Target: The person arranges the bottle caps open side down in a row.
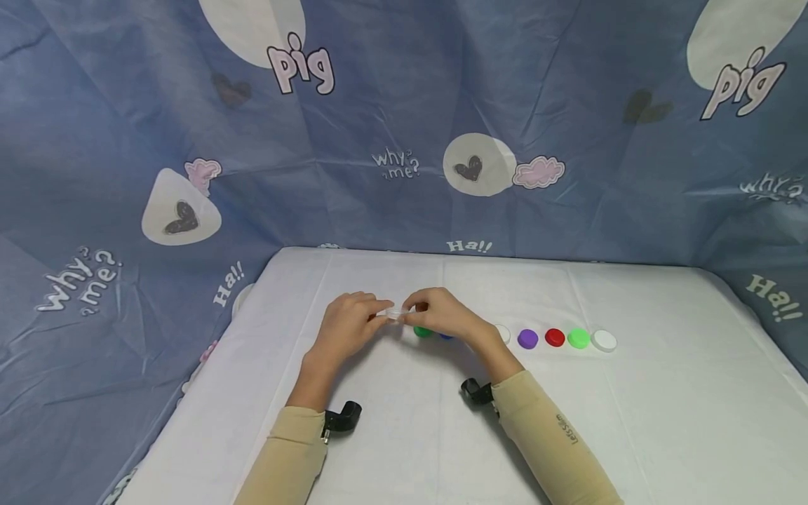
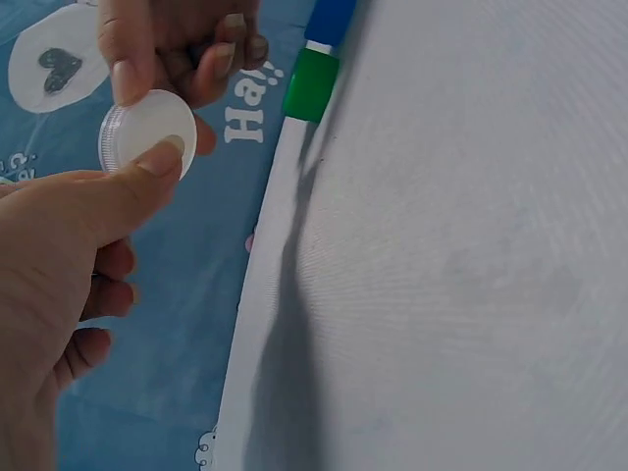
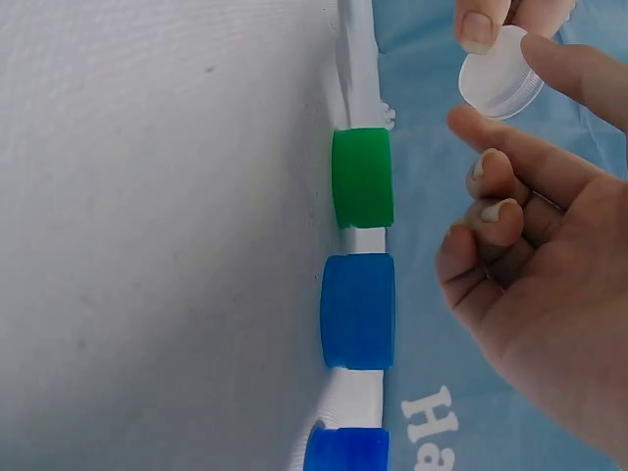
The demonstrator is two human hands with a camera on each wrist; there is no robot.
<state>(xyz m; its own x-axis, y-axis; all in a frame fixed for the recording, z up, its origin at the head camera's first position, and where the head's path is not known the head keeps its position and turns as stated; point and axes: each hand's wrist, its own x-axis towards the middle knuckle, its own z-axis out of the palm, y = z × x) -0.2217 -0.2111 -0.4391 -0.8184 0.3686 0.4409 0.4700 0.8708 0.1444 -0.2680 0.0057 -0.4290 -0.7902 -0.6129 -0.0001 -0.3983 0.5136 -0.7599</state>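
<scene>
A whitish, translucent bottle cap with a ridged rim is held up between both hands, above the left end of a row of coloured caps. My left hand pinches it, its thumb lying on the flat face in the left wrist view. From the other side, my right hand has thumb and index finger at the rim, pinching the same cap; its other fingers are curled in. Just below the hands are a green cap and a blue cap. The right hand partly hides the row in the head view.
The row runs right with a white cap, a purple cap, a red cap, a light green cap and another white cap. They lie on a white-covered table. A printed blue cloth hangs behind.
</scene>
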